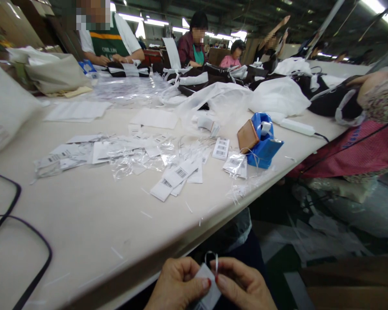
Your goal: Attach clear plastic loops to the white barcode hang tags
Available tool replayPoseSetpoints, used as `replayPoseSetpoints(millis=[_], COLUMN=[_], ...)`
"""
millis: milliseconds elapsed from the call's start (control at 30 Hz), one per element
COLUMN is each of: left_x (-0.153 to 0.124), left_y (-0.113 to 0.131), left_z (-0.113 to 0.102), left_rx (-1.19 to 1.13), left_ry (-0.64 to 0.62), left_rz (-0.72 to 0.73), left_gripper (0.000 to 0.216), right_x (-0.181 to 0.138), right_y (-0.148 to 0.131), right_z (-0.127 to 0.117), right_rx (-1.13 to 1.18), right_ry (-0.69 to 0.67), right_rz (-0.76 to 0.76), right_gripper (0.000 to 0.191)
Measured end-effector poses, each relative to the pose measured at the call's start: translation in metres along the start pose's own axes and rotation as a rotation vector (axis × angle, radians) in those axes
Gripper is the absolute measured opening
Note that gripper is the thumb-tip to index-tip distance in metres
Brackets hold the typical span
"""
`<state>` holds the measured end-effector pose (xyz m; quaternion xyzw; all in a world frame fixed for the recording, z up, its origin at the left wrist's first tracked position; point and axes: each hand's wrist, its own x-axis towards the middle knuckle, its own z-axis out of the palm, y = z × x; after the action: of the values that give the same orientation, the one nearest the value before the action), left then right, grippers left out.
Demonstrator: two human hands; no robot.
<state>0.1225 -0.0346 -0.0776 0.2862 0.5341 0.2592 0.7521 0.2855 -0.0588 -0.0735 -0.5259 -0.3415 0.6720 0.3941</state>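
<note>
Bright overhead strip lights, glare, warped edges

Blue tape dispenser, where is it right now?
In the head view the blue tape dispenser stands right of centre near the table's right edge, beside barcode tags, far beyond both hands.

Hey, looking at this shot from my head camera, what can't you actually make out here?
- White tag in the head view: held between left hand and right hand; its lower part is cut by the bottom edge, print hidden.
- Clear loop: too thin to tell where it attaches.
- Barcode tags on the table: numbers too small.
- Black cord: runs off the left edge.
</note>
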Motion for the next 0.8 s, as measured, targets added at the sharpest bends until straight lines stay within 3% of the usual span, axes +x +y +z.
replayPoseSetpoints(millis=[67, 300, 433, 600, 800], left_x=[0.000, 0.004, 0.004, 0.006, 0.004], left_y=[-0.001, -0.011, -0.012, -0.008, -0.008], left_z=[0.001, 0.001, 0.001, 0.001, 0.002], left_rx=[0.005, -0.036, -0.092, -0.190, -0.222], left_ry=[-0.008, -0.072, -0.116, -0.189, -0.232], left_rz=[-0.009, -0.063, -0.112, -0.161, -0.190], left_gripper=[0.050, 0.053, 0.050, 0.044, 0.040], right_x=[0.005, 0.020, 0.025, 0.024, 0.028], right_y=[-0.001, -0.015, -0.003, 0.020, 0.028], right_z=[0.001, 0.003, 0.001, -0.004, -0.013], right_rx=[0.100, 0.288, 0.207, 0.245, 0.163], right_ry=[0.094, 0.156, 0.074, -0.131, -0.226], right_rz=[0.025, 0.061, 0.035, 0.069, 0.033], right_gripper=[0.032, 0.028, 0.026, 0.037, 0.014])
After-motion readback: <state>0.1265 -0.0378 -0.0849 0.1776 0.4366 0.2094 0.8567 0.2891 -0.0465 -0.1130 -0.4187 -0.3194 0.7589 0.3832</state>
